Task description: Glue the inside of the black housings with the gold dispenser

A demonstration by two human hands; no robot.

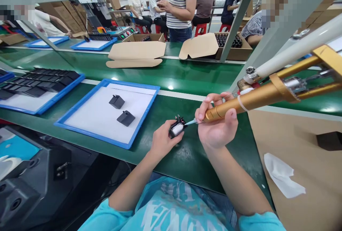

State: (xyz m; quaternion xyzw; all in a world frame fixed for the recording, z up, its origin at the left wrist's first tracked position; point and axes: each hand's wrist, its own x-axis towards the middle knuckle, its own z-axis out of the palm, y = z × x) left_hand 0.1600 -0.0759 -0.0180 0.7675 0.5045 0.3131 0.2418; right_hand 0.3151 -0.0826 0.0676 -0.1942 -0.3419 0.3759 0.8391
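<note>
The left hand (pixel 162 137) grips a small black case (pixel 171 131) with a white part (pixel 177 128) inside. The right hand (pixel 217 128) holds a gold dispenser (pixel 240 103), its pale nozzle (pixel 191 122) at the case's edge. Leftward, 2 black boxes (pixel 117 102) lie in a blue-rimmed tray (pixel 91 118) on the green worktop (pixel 187 163). Rightward, a white scrap (pixel 283 177) lies on cardboard (pixel 317 209).

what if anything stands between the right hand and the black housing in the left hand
Only the pale nozzle of the gold tool in the right hand, pointing at the black housing held in the left hand; nothing else visible blocks the gap.
</note>
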